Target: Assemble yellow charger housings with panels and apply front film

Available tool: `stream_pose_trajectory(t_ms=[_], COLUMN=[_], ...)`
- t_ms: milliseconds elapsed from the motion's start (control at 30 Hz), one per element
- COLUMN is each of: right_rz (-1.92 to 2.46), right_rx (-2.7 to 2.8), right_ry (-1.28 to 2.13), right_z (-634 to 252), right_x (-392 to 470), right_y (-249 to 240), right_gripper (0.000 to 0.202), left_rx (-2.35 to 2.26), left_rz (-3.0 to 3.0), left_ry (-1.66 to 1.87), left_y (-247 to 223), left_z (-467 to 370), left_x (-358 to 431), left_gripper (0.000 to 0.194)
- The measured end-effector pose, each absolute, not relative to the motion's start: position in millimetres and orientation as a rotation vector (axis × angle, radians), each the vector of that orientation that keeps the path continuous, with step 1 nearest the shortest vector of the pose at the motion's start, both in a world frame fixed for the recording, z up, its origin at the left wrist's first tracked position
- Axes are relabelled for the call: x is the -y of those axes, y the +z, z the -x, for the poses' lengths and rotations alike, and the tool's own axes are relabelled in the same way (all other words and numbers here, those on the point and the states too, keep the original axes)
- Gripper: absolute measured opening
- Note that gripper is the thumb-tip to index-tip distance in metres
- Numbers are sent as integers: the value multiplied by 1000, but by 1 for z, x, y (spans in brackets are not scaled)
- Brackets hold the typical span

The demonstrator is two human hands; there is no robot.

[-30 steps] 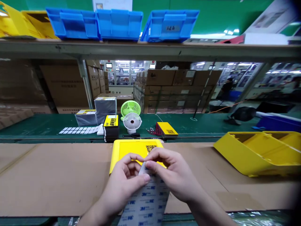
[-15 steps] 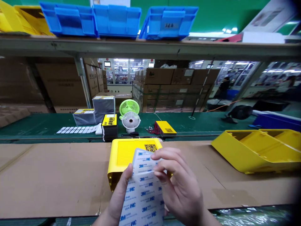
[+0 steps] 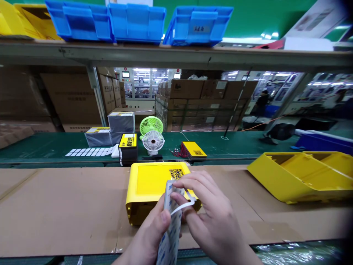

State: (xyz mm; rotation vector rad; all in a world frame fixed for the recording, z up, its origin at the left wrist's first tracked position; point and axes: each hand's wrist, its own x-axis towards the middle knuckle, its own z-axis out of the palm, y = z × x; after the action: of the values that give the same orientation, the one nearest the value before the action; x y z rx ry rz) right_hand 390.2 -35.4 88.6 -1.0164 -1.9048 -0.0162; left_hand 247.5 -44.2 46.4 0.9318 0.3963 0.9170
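Note:
In front of me my left hand (image 3: pixel 149 235) grips an adhesive-backed sheet (image 3: pixel 169 244), its backing paper printed with blue 3M marks. The thumb presses on the printed side, and the sheet stands steeply, almost edge-on to me. My right hand (image 3: pixel 212 217) is at the sheet's upper end, fingers pinched on the backing paper, from which a white strip (image 3: pixel 182 206) curls away. Just behind both hands sits a yellow plastic bin (image 3: pixel 154 178), with a QR code on its upper face and a dark opening toward me. The hands partly cover its right front.
Yellow bins (image 3: pixel 292 184) lie at the right on the cardboard-covered bench (image 3: pixel 68 209). On the green surface behind are a white fan (image 3: pixel 153 142), a green fan (image 3: pixel 149 123), stacked yellow plates (image 3: pixel 194 149) and a label strip (image 3: pixel 88 152). Blue bins (image 3: pixel 138 24) stand overhead.
The sheet has turned from facing me to nearly edge-on. Its upper backing has come partly loose as a curled white strip at my right fingers. My left thumb has moved right and lower.

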Motion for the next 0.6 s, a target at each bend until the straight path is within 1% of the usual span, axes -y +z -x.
stream_pose_trajectory(t_ms=[100, 233, 367, 433, 600], right_rz=[1018, 1037, 1032, 1023, 904], right_rx=[1912, 1931, 1943, 1948, 1953], right_ry=[60, 154, 223, 198, -31], right_z=[-390, -391, -393, -393, -401], right_x=[35, 36, 34, 34, 37], right_y=[90, 91, 89, 87, 82], right_gripper=[11, 5, 4, 6, 13], left_rx=[-385, -474, -503, -493, -332], left_rz=[-925, -917, -929, -901, -647], left_ry=[945, 816, 807, 778, 728], left_y=[50, 55, 58, 55, 47], left_z=[-247, -243, -241, -243, -247], left_x=[45, 48, 48, 47, 41], left_gripper=[58, 61, 55, 58, 75])
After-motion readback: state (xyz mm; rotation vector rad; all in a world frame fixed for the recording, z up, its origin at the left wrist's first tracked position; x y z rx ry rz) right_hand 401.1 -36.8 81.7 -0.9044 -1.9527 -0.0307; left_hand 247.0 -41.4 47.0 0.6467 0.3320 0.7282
